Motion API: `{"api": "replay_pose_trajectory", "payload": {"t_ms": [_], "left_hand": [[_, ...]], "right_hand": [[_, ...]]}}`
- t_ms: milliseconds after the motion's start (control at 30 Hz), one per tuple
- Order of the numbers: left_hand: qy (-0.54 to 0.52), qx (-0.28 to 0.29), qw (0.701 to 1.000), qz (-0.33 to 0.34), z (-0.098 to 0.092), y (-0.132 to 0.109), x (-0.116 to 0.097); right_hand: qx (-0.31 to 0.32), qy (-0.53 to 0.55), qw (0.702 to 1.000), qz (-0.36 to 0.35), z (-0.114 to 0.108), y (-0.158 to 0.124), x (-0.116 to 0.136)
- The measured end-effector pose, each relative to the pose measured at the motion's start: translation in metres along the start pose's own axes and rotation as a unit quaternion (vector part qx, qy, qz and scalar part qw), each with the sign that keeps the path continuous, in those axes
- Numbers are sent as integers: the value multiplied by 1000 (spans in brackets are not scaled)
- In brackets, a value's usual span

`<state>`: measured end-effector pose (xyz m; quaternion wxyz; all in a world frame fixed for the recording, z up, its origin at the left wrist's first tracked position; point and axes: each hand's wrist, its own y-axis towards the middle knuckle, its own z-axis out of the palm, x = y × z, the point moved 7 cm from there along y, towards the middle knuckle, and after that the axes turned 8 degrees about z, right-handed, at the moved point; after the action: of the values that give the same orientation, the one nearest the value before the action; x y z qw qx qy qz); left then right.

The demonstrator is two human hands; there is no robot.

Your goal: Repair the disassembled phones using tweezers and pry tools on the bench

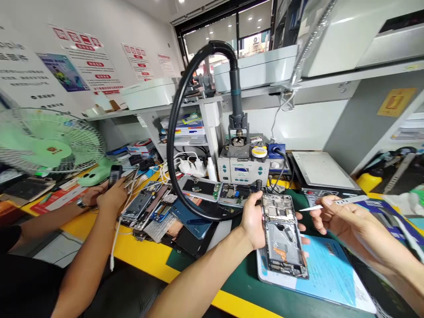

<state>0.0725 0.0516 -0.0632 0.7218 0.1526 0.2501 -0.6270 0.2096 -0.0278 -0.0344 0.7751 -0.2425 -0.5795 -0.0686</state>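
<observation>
My left hand (254,223) is closed around an opened phone (285,247), thumb along its left edge and fingertips showing past its right edge. The circuit board lies bare in the upper part, and an orange flex cable (280,254) shows in the lower frame. In my right hand (347,221) a slim white pointed tool (311,208) is pinched between thumb and fingers. Its tip points left at the phone's upper right side, apart from the board. Beneath the phone lies a blue and white work mat (338,274).
A hot-air station (243,170) with a looping black hose (172,132) stands behind. Phone parts (149,207) are heaped at centre left. Further left, another person's hands (112,194) hold a dark phone near a green fan (53,148). A flat heating plate (324,170) sits back right.
</observation>
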Motion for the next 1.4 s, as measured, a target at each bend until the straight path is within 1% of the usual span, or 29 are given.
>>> {"api": "replay_pose_trajectory", "payload": {"t_ms": [100, 200, 300, 433, 567, 633, 767, 833, 933, 1033, 1133, 1333, 1400], "left_hand": [[-61, 19, 998, -24, -2, 7, 2], [-88, 7, 996, -35, -2, 9, 2], [-79, -11, 996, -42, -1, 7, 2], [-54, -20, 997, -53, 0, 6, 1], [-35, -17, 996, -74, 5, 7, 7], [-42, -19, 996, -73, 11, 9, 9], [-71, -40, 996, -41, 20, 11, 9], [-80, -38, 995, -53, 21, 11, 11], [-85, -29, 994, -65, 21, 11, 13], [-78, -26, 996, -42, 19, 12, 10], [-67, -29, 997, -35, 19, 12, 10], [-31, -24, 997, -64, 15, 13, 10], [-23, -26, 997, -65, 13, 13, 8]], "right_hand": [[2, 46, 999, -25, 5, -5, 8], [-3, 61, 997, -55, 6, -5, 12], [5, 66, 995, -70, 5, -2, 11], [6, 80, 994, -78, 1, 1, 8], [4, 50, 994, -93, 2, 4, 9], [-3, 33, 995, -98, 2, 5, 9], [-18, 19, 995, -101, 2, 7, 7], [-27, 12, 994, -106, 1, 7, 7], [-40, 5, 992, -117, -1, 7, 8], [-44, -6, 991, -124, -1, 7, 9], [-44, -13, 991, -127, -1, 7, 8], [-47, -10, 991, -126, 0, 6, 7], [-53, -9, 991, -120, -1, 7, 6]]}}
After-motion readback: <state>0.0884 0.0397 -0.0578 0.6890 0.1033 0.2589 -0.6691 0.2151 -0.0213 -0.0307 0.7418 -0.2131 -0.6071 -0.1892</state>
